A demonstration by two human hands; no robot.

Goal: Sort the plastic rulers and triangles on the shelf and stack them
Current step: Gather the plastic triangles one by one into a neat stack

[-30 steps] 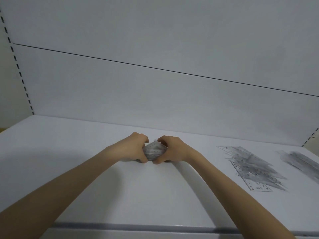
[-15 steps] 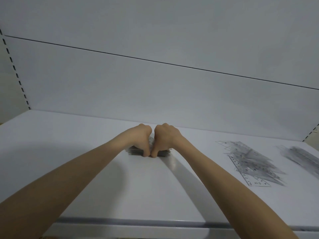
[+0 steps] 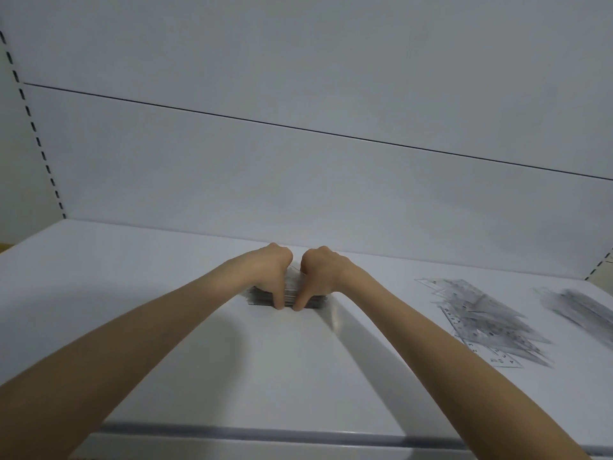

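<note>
The left grip (image 3: pixel 270 275) and right grip (image 3: pixel 320 277) sit knuckle to knuckle, fingers curled over the top of a stack of clear plastic pieces (image 3: pixel 291 287) and thumbs (image 3: pixel 278 300) pressed down against its near edge, so both are closed on the stack, seemingly squaring it up; the hands cover too much to tell whether it holds triangles or short rulers. The stack lies flat on the white shelf (image 3: pixel 166 293), about mid-width and towards the back panel (image 3: pixel 298 177). Well apart to the right lies a loose, fanned heap of clear triangles and rulers (image 3: pixel 487 317), printed scales showing at its near corner, and beyond it, by the shelf's right end, a blurred second heap of what look like rulers (image 3: pixel 583 307). Sorting seems only partly done, with both heaps not yet tidied. The pieces look thin and slick, so an uneven squeeze could make middle layers slide out or the stack bow upward, and a quick release could let it fan apart; a forearm swung right could also drag the loose heap toward the shelf's front lip (image 3: pixel 265 429)
</note>
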